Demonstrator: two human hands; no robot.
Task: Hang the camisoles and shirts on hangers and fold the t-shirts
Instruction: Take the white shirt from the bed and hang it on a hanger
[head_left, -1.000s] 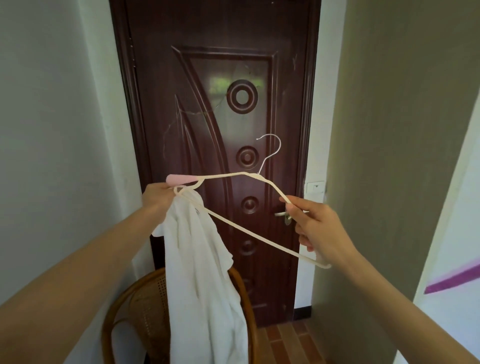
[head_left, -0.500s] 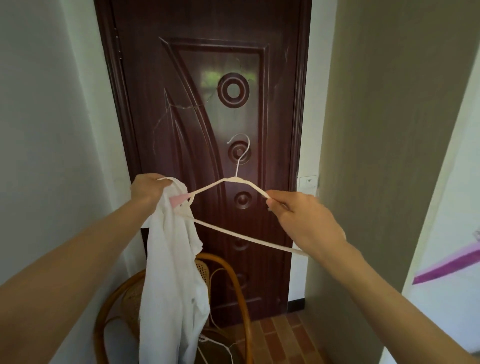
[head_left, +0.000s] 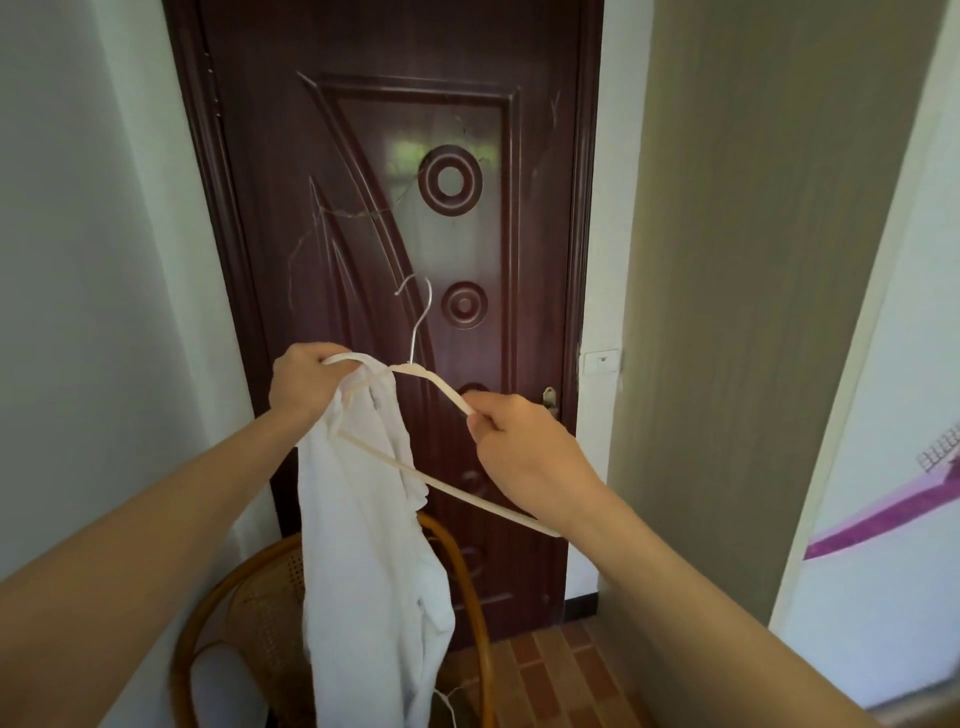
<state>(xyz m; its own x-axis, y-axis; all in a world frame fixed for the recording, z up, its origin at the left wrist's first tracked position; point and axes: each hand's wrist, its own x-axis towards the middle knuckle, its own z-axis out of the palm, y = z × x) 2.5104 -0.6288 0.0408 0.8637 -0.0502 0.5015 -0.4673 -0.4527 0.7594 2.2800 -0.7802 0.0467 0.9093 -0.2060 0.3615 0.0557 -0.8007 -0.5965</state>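
Gripping hanger (head_left: 447, 392): right hand (head_left: 524, 452) pinches arm; left hand (head_left: 304, 387) holds garment (head_left: 369, 519).

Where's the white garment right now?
The white garment hangs at the centre-left of the head view from the left end of the hanger, gripped by the left hand, above the rattan chair.

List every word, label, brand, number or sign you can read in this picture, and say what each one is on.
None can be read: no readable text shows on the white garment, the hanger, the door or the walls. The small wall plate beside the door bears a mark too small to read.
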